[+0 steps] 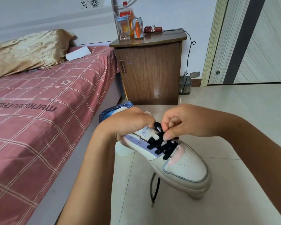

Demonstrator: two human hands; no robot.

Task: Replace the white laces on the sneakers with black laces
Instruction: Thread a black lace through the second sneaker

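Observation:
A white sneaker (182, 166) with lilac and pink panels is held in the air over the floor, toe pointing lower right. A black lace (164, 144) crosses its lower eyelets. My left hand (128, 124) grips the sneaker's heel end and collar. Thumb and fingers of my right hand (183, 122) pinch the black lace at the upper eyelets, beside the tongue. One loose end of the black lace (154, 190) hangs down under the sole. A white object (122, 150) on the floor shows partly behind the shoe; what it is cannot be told.
A bed with a red checked sheet (39, 119) fills the left. A brown nightstand (149, 70) with a bottle, cup and can stands ahead. A blue-lined bin (110, 112) sits behind my left hand. Tiled floor (233, 119) stretches right toward a door (258, 46).

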